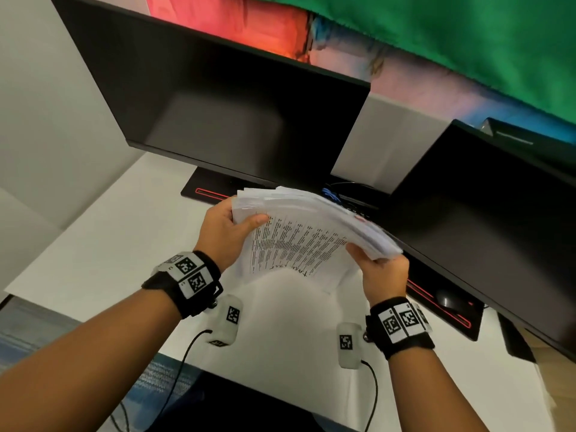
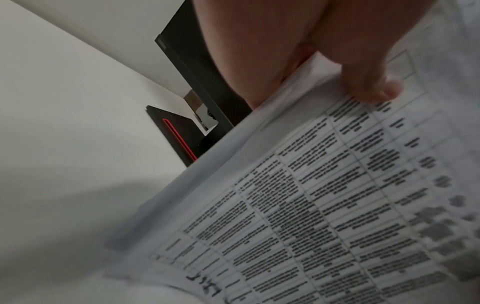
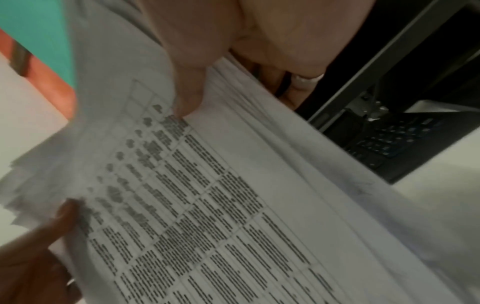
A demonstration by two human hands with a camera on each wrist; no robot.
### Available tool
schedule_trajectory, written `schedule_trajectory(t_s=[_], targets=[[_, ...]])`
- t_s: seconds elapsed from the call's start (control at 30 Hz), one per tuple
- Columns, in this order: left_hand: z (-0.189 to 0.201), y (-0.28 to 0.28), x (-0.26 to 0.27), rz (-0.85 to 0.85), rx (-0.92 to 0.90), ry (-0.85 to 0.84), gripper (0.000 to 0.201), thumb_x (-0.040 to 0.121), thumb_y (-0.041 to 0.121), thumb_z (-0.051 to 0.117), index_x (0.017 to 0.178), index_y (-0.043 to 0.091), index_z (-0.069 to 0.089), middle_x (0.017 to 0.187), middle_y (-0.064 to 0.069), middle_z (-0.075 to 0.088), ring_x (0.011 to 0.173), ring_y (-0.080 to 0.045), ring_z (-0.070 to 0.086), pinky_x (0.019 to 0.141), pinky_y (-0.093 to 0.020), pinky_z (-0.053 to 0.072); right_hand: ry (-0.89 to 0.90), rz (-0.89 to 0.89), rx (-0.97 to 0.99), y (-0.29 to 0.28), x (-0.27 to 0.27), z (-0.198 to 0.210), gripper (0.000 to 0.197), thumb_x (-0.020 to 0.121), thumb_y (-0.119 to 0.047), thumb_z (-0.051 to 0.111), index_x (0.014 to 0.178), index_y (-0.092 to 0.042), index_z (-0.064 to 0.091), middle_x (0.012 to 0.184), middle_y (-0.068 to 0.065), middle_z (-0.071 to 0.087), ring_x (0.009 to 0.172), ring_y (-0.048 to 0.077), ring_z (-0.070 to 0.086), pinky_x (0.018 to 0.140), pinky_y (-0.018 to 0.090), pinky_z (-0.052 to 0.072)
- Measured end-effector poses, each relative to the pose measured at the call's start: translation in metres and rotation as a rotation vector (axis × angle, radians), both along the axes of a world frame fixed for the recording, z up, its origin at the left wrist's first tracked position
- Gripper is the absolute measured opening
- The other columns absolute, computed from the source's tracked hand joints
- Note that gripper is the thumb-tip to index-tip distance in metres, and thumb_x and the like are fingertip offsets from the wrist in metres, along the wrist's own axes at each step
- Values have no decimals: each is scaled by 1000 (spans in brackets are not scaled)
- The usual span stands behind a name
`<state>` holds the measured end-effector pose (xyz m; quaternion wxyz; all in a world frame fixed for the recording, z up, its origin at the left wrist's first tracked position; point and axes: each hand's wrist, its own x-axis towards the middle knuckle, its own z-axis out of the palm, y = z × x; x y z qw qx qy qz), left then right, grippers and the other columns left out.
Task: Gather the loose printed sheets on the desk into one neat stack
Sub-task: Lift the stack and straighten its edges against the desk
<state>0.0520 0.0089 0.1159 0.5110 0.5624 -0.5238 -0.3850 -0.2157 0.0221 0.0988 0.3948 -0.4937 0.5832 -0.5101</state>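
A thick bundle of printed sheets with tables of text is held up above the white desk, tilted toward me, its edges uneven and fanned. My left hand grips its left edge, thumb on the top page. My right hand grips the lower right corner, thumb on top. In the left wrist view the left thumb presses the printed sheets. In the right wrist view the right thumb lies on the printed sheets, and the left hand's thumb shows at the far edge.
Two dark monitors stand behind the sheets, each on a black base with a red stripe. A black mouse lies on the right base. A laptop keyboard sits under the right monitor. Cables run off the desk's front edge.
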Motion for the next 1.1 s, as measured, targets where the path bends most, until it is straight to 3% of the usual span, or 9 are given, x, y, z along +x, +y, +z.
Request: schedule_trajectory(t_s=[0.1,0.27,0.4,0.5,0.6,0.67,0.83,0.93,1.1], targets=[[11,1,-3,5,-56,32,30,85,14,74,100,39,66,91,27,73,88,7,69,77,-11,54,-66,-34,-32,-2,1,7,30,81,-4,77,91,-30,69,84,-22,75,85,-3,72,72,17,59],[6,13,-5,-135,0,146,47,85,1,71,123,11,44,110,6,63,96,3,70,74,-17,58,-194,-12,19,12,4,3,35,77,5,77,103,-18,70,93,-11,77,87,9,75,68,21,59],[6,16,-10,-146,-72,204,55,81,15,71,124,16,37,116,8,58,102,-8,69,75,-28,61,-202,-26,64,12,3,-3,41,76,3,79,114,-10,69,99,-1,77,91,14,75,72,26,61],[18,9,-14,-69,-240,36,38,84,23,75,116,26,54,107,28,56,98,1,62,77,-16,55,-168,-6,65,12,2,-4,40,76,1,79,113,-13,70,103,1,77,95,16,75,78,32,61],[24,-1,-14,-19,-337,-173,9,90,18,70,98,21,69,104,14,58,98,3,56,83,-12,47,-144,0,68,12,2,-6,39,76,-1,80,108,-21,71,103,0,76,95,16,74,81,39,61],[23,-5,-12,26,-352,-214,10,94,10,65,93,20,66,100,9,61,95,4,57,83,-11,45,-152,6,65,14,1,-6,40,74,-1,81,106,-22,71,104,3,77,96,19,74,82,42,61],[24,5,-9,51,-269,-21,6,92,24,55,95,29,57,98,-8,66,90,-25,63,80,-42,55,-205,16,95,17,2,-5,40,74,3,80,103,-22,71,101,3,77,95,22,75,80,42,61],[34,3,-11,-7,-311,-125,24,92,21,66,116,24,61,98,-2,67,91,-12,64,83,-24,54,-205,17,102,18,3,-4,40,74,2,81,104,-22,71,102,4,77,96,22,75,82,45,61],[40,-6,-11,19,-246,-261,9,92,12,66,88,19,68,88,12,67,83,2,61,75,-13,49,-224,37,121,21,3,-3,41,74,4,79,111,-12,70,104,9,76,98,25,74,86,52,58]])
